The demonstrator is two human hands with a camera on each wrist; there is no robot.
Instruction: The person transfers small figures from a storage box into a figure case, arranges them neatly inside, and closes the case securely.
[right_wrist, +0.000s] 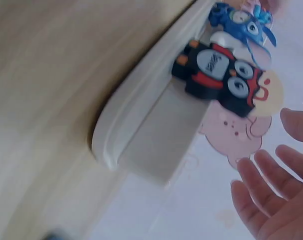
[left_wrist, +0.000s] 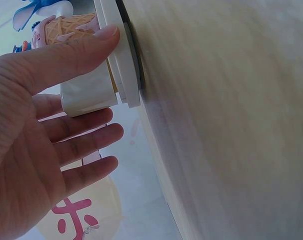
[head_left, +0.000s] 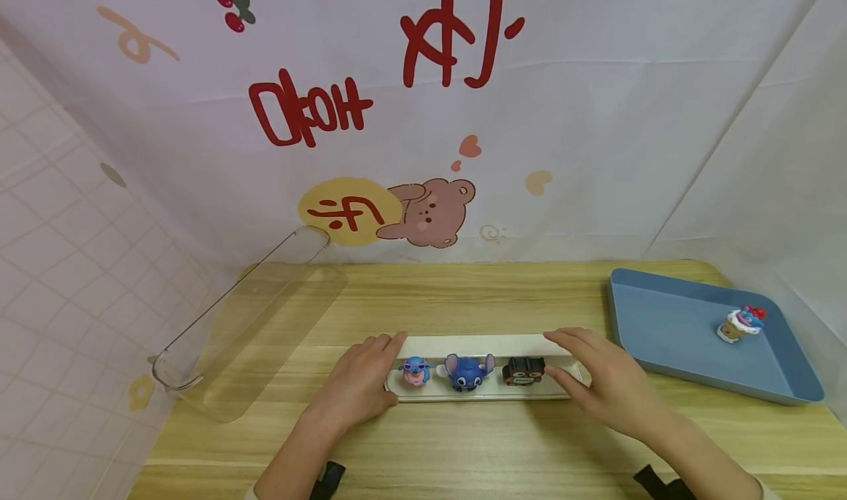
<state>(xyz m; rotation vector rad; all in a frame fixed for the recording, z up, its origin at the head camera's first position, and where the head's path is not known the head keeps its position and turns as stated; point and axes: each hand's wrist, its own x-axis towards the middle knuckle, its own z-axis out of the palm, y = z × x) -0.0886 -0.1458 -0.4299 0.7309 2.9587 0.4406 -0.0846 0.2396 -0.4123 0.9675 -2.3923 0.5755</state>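
Note:
A long white display base [head_left: 486, 395] with a raised step [head_left: 473, 345] at its back lies before me, carrying three small toy figures. Leftmost is a blue figure with sunglasses [head_left: 415, 371] on a pink and waffle-patterned body. A big-eared blue figure [head_left: 468, 372] stands mid-base, and a black owl-like figure [head_left: 523, 371] with red trim is at the right. My left hand [head_left: 357, 379] holds the base's left end, thumb [left_wrist: 107, 33] on the front rim and fingers behind the step. The right hand [head_left: 605, 379], fingers spread and holding nothing, is beside the owl-like figure, apart from it in the right wrist view.
A clear plastic cover [head_left: 254, 323] lies at the left of the wooden table [head_left: 463, 448]. On the right, a blue tray [head_left: 675, 323] holds a small ice-cream-like figure [head_left: 740, 324]. A printed white cloth [head_left: 569, 118] hangs behind the table.

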